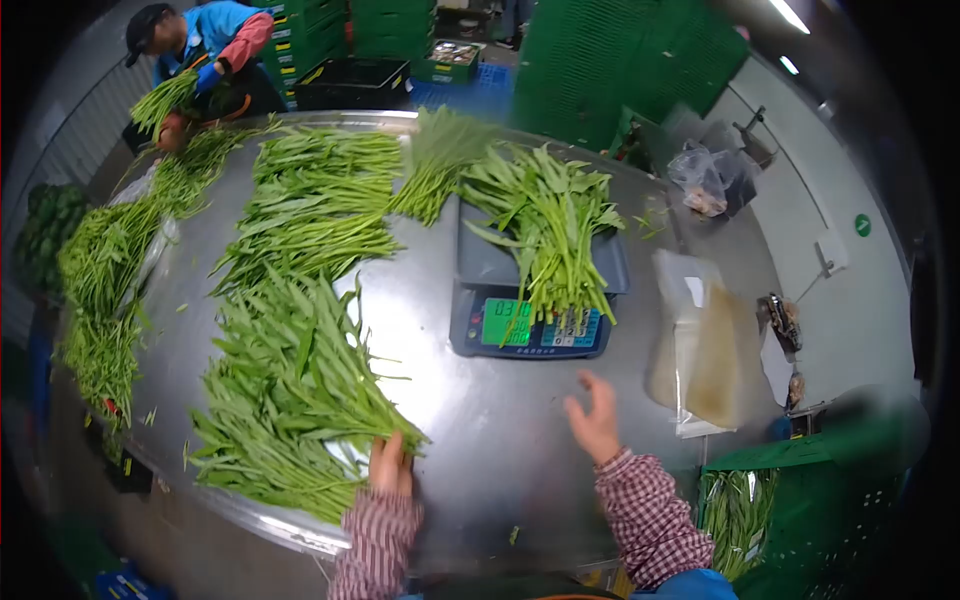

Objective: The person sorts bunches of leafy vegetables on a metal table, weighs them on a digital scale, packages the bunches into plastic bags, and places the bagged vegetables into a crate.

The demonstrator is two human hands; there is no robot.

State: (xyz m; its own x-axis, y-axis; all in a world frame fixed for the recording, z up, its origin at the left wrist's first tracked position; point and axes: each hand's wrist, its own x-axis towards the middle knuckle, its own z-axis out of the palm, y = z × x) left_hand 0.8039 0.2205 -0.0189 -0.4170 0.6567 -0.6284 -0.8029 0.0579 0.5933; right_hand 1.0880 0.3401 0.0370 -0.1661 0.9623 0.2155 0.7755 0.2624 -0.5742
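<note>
My left hand touches the lower edge of a big pile of water spinach, near the stem ends. Its fingers look stretched out against the stems, and the tips are partly lost among the greens. My right hand hovers over the steel table, thumb and fingers apart, holding nothing. Above it in the view stands a digital scale with a lit green display. A bunch of water spinach lies across its tray, stems toward me and overhanging the display and keypad.
More greens cover the table's far left, with a blurred bunch beside them. Clear plastic bags lie at right. A green crate holds packed greens. Across the table, a person in blue holds a bunch. Stacked green crates stand behind.
</note>
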